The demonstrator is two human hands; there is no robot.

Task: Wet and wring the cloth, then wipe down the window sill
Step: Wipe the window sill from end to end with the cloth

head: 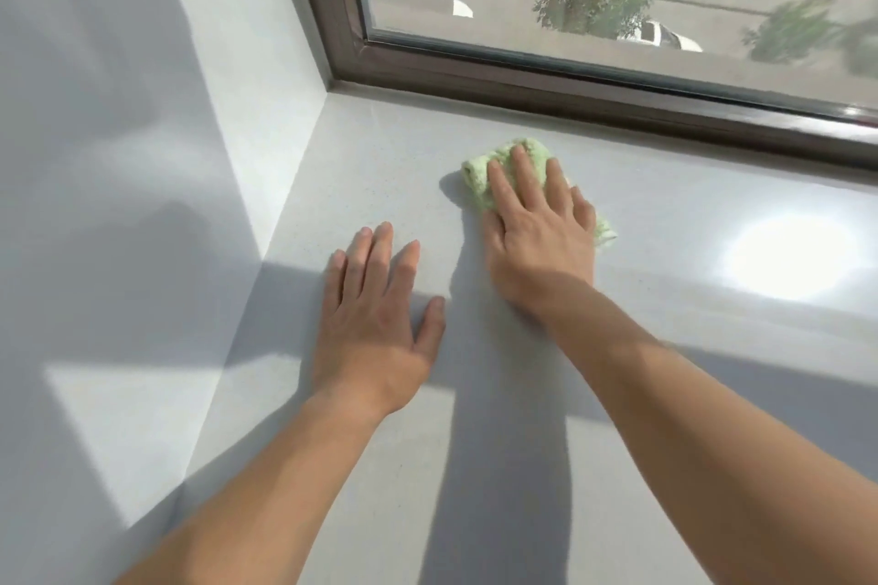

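while the left hand (pixel 380 314) lies flat and released, palm down on the pale window sill (pixel 665 228) near the left corner wall (pixel 142 157), the right hand (pixel 541 233) just to its right presses flat on the folded green cloth (pixel 480 178), fingers spread, pinning rather than clenching it. the cloth sits toward the far side, near the brown window frame (pixel 570 95). no writing is readable.

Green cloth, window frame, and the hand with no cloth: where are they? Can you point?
green cloth (pixel 480 173), head view, on its bare left edge.
window frame (pixel 570 93), head view, on the bottom brown bar.
left hand (pixel 375 314), head view, on the back of the hand.
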